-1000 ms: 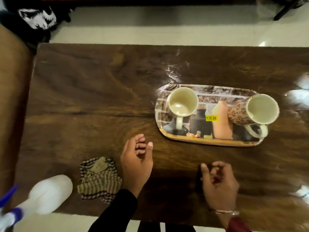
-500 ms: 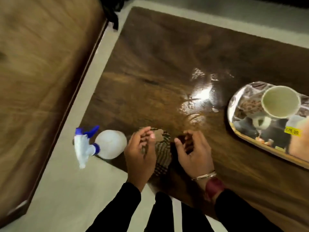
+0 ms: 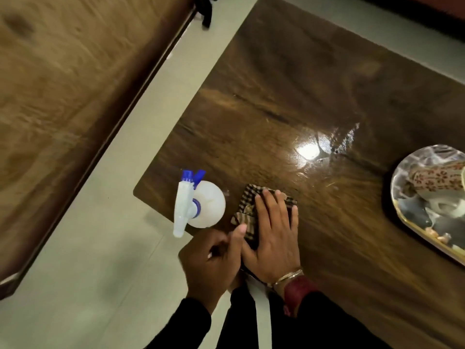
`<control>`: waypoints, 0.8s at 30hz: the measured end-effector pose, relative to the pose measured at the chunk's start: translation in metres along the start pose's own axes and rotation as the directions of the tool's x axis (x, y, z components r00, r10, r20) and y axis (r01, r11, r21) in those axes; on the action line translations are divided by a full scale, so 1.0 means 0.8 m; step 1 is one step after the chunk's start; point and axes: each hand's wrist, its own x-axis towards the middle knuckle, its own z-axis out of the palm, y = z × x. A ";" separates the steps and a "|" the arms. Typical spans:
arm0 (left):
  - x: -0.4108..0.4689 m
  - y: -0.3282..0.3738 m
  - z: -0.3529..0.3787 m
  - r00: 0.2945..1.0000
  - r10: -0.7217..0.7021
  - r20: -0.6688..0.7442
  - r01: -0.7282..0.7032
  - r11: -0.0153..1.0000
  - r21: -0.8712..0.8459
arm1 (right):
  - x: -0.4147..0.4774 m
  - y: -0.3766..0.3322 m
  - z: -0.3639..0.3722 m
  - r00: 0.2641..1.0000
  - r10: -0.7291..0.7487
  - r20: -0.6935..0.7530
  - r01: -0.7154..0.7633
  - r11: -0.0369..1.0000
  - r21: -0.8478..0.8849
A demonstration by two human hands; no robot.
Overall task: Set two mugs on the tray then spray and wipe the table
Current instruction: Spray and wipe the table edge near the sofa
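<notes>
A brown checked cloth lies near the table's front left corner. My right hand lies flat on it, fingers spread, pressing it onto the dark wooden table. My left hand is loosely curled just left of it, beyond the table edge, with its thumb near the cloth and nothing in it. A white spray bottle with a blue nozzle stands at the corner, left of the cloth. At the right edge of the view the printed tray carries a floral mug. The other mug is out of view.
A large brown wooden surface fills the left side, separated from the table by a strip of pale floor. A bright light reflection shines on the glossy tabletop between cloth and tray.
My view has swung to the left, so the tray has slid to the right edge. My right hand has come down flat onto the cloth. My left hand has drawn back off the cloth.
</notes>
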 end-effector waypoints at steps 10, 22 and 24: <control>0.128 -0.056 -0.031 0.939 0.256 0.228 -0.211 0.956 -0.206 | 0.004 0.017 0.018 0.996 -0.001 0.084 0.022 0.967 -0.253; 0.178 -0.028 -0.009 0.967 -0.044 0.249 0.086 0.983 -0.160 | 0.239 0.026 -0.025 0.977 0.211 -0.033 -0.213 0.958 -0.192; 0.177 -0.025 -0.005 0.935 -0.126 0.331 0.162 0.983 -0.085 | 0.292 0.004 -0.026 0.975 0.222 -0.026 -0.223 0.959 -0.173</control>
